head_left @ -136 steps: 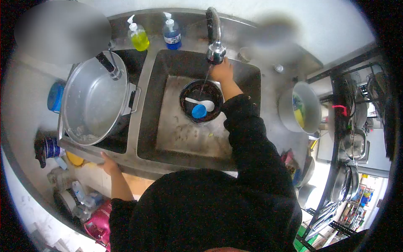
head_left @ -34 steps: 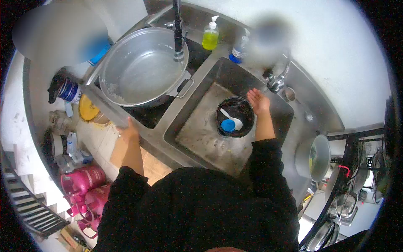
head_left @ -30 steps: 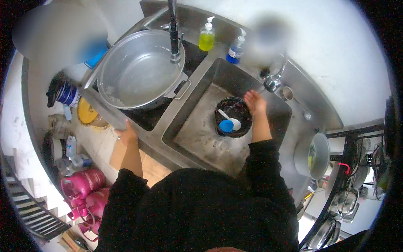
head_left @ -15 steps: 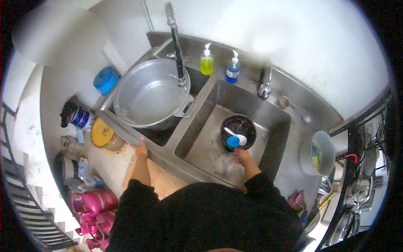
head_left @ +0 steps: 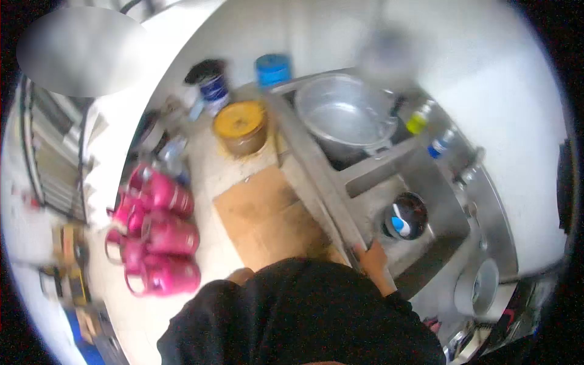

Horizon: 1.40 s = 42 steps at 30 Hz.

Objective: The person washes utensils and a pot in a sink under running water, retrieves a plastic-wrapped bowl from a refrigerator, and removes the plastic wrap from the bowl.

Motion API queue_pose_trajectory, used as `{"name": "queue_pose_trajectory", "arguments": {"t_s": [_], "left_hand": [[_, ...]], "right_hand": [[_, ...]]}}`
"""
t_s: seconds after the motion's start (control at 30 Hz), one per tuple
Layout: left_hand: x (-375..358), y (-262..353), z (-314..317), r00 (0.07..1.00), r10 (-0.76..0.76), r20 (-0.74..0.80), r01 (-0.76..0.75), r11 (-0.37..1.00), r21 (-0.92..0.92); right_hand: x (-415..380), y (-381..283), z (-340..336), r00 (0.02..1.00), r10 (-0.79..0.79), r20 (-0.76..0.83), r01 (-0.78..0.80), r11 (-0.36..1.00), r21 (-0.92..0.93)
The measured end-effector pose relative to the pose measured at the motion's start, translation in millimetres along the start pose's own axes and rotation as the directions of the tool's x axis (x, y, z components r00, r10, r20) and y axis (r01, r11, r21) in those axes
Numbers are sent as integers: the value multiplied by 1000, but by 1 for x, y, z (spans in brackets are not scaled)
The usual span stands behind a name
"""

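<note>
My right hand (head_left: 373, 259) is at the front edge of the steel sink (head_left: 331, 207), fingers curled over the rim. Beyond it, in the right basin, sits a dark round pan (head_left: 415, 213) with a white and blue utensil (head_left: 400, 226) leaning in it. Only a bit of my left hand (head_left: 241, 275) shows beside my black top; its fingers are hidden. A large aluminium pot (head_left: 344, 112) stands in the left basin.
Yellow (head_left: 420, 119) and blue (head_left: 441, 145) soap bottles stand behind the basins. Left of the sink are a yellow-lidded tub (head_left: 241, 125), a blue bucket (head_left: 273, 70) and several pink gas cylinders (head_left: 170, 231). Cardboard (head_left: 261, 213) covers part of the floor. A grey bowl (head_left: 477, 286) sits at right.
My view has swung left, showing more floor and cylinders. My right hand has left the pan for the sink's front edge. My left hand has come off the rim, back toward my body.
</note>
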<state>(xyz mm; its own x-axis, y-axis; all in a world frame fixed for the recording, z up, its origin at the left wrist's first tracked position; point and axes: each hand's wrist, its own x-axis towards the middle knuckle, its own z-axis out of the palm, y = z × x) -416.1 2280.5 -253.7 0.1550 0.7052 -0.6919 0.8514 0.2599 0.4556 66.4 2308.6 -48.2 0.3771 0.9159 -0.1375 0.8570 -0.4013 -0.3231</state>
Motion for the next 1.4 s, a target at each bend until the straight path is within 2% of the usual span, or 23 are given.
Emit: {"name": "queue_pose_trajectory", "arguments": {"t_s": [0.07,0.13,0.17,0.23,0.33,0.37,0.43,0.47,0.5,0.53,0.57,0.67,0.7,0.73,0.77,0.8,0.9,1.07,1.1,1.13,1.23,1.37,1.4], "left_hand": [[-30,-82,11,993,11,-115,21,960,278],[-71,-148,12,897,-238,-371,298,948,113],[-89,-153,8,659,-606,-445,504,795,-338],[-120,-188,19,650,-579,-492,548,806,-224],[-152,-172,44,622,-767,-157,624,606,-493],[-146,-176,66,610,-774,-170,618,600,-509],[-133,-158,95,719,-695,-18,598,631,-494],[-122,-136,100,763,-645,49,629,722,-288],[-113,-155,130,965,-251,-68,232,949,-215],[-88,-132,140,926,-377,-6,369,909,-193],[-70,-120,130,931,-314,184,328,943,-50],[-62,-130,99,993,113,-15,-108,973,205],[-56,-130,92,962,-222,-160,212,974,-75],[-103,-59,32,860,-468,-203,393,861,-322],[-116,-49,11,897,-332,-293,261,931,-255],[-91,-70,20,797,-494,-348,343,844,-413],[-93,-64,7,799,-485,-356,308,838,-450],[-101,-57,34,881,-447,-158,389,872,-297],[-108,-51,38,883,-456,-109,411,865,-289],[-123,-38,33,929,-361,-80,347,927,-143],[-102,-77,52,921,-374,110,377,926,-8],[-83,-139,80,916,-335,-220,318,942,-109],[-125,-74,32,854,-490,-175,432,855,-288]], "right_hand": [[-5,2,2,1000,25,4,-25,1000,2],[0,-2,5,999,53,14,-54,997,48],[3,0,5,999,41,9,-42,998,53],[4,5,14,1000,25,9,-26,998,65],[7,12,22,1000,-27,-12,28,998,55],[4,11,23,999,-35,-6,35,996,78],[1,2,13,999,-45,-3,45,991,125],[-2,-3,10,999,-36,-23,38,997,65],[-3,-3,10,999,-34,-20,35,998,61],[-3,-3,11,999,-32,-18,33,998,58],[-2,-2,11,999,-30,-17,31,998,56],[-1,3,17,1000,-20,-23,23,993,117],[2,9,22,999,-29,-28,32,993,113],[8,17,28,999,-36,-33,39,993,108],[10,20,31,998,-43,-38,47,994,103],[8,18,29,999,-30,-27,32,994,107],[4,8,23,1000,3,-6,-2,995,103],[3,10,30,989,-55,-135,69,993,97],[4,13,31,991,-53,-124,63,995,79],[7,15,32,992,-49,-115,57,996,63],[5,11,28,999,-7,-39,10,997,74],[-1,-2,17,999,27,32,-30,995,98],[-1,-1,19,1000,22,-7,-21,994,109]]}}
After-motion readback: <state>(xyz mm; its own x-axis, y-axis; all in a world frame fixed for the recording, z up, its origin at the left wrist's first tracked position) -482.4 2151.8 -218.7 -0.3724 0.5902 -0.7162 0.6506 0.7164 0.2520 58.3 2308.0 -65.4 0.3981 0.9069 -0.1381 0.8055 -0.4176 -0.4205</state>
